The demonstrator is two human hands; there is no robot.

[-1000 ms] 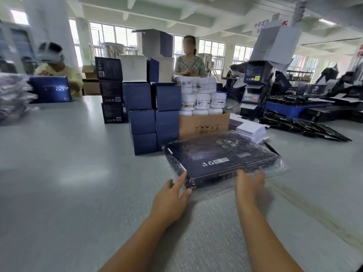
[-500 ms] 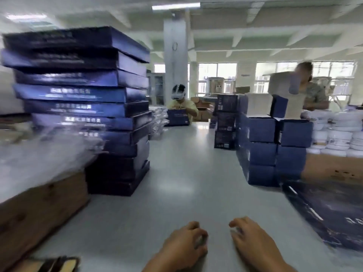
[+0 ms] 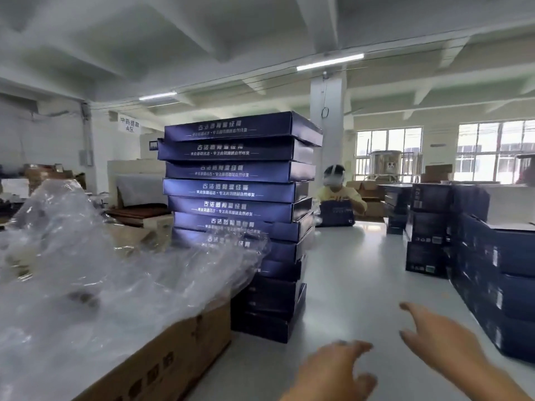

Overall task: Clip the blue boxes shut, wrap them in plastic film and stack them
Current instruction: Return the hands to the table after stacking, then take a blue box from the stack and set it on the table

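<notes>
Grey table (image 3: 347, 270), film (image 3: 115, 270) veiling blue boxes (image 3: 237, 186), left hand (image 3: 333, 371) cropped

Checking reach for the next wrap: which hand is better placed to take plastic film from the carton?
Probably the left hand: it is empty, open and nearer the plastic film heaped in the carton on that side. The right hand, also empty, is farther away.
</notes>
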